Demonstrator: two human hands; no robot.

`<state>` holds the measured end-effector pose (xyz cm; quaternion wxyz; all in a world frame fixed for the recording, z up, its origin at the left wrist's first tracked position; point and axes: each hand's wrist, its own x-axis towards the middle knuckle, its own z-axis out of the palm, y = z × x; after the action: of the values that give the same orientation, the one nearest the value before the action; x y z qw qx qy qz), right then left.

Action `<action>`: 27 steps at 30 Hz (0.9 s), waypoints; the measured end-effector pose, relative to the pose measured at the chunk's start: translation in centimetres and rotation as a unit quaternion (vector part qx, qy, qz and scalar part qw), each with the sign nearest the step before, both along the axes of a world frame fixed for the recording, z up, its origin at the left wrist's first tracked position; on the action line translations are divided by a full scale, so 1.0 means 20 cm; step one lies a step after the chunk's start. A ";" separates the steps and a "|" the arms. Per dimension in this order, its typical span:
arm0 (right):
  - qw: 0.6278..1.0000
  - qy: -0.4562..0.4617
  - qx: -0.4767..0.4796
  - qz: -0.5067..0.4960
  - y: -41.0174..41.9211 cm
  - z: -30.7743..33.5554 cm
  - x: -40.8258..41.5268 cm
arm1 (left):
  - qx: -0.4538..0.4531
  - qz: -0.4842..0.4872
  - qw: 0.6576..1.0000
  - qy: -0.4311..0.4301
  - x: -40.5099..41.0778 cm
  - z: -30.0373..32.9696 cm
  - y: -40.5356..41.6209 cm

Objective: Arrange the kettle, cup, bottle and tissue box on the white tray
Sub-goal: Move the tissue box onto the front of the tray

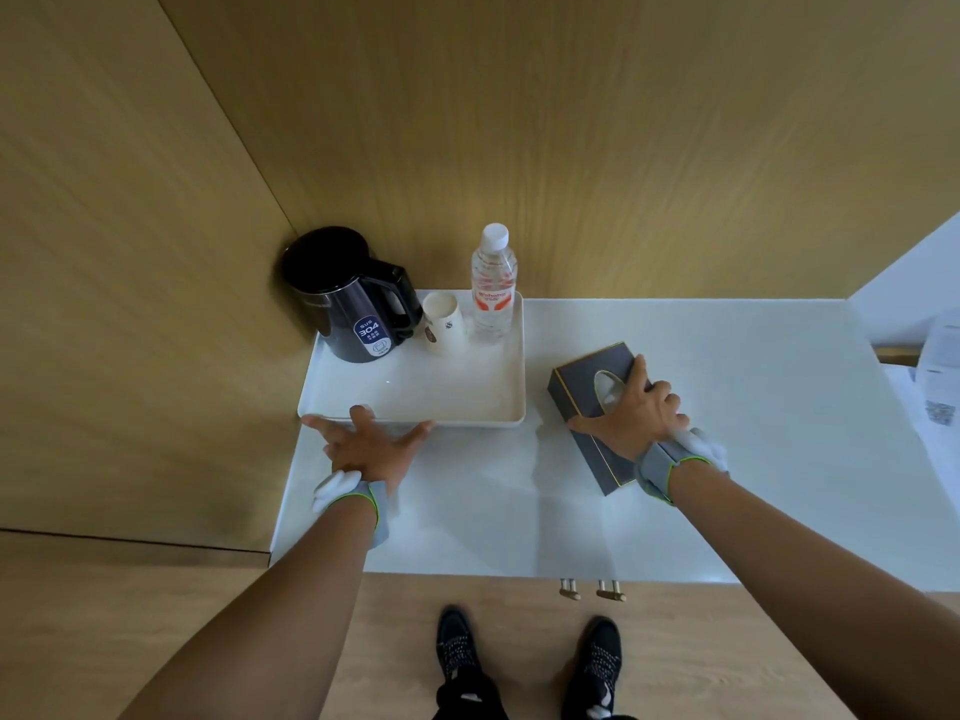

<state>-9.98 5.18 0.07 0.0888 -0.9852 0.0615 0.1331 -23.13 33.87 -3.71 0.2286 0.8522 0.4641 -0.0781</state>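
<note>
White counter (675, 511) against wood panelling (corner), left hand (363, 444) splayed, right hand (636, 415) clasping tissue box (582, 392).

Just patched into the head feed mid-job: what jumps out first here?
The white tray at the counter's far left corner already carries the black kettle, the paper cup and the water bottle along its back edge. The dark tissue box lies off the tray to its right, under the right hand. The left hand spreads open against the tray's near rim.
</note>
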 end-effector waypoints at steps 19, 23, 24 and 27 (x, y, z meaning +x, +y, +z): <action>0.930 -0.042 0.063 0.361 0.52 0.23 0.01 | -0.005 -0.044 0.999 -0.004 -0.05 -0.05 0.06; 0.910 -0.060 0.054 0.407 0.68 0.20 0.02 | -0.012 -0.046 0.999 0.000 -0.05 -0.06 0.08; 0.904 -0.058 0.055 0.420 0.72 0.18 0.03 | -0.012 -0.041 0.999 -0.003 -0.06 -0.08 0.09; 0.893 -0.059 0.045 0.443 0.79 0.15 0.05 | 0.004 -0.046 0.999 -0.015 -0.06 -0.09 0.07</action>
<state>-9.07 20.98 3.13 0.0688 -0.9110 -0.3932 0.1033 -24.27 35.35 -5.55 0.2284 0.8748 0.4209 -0.0741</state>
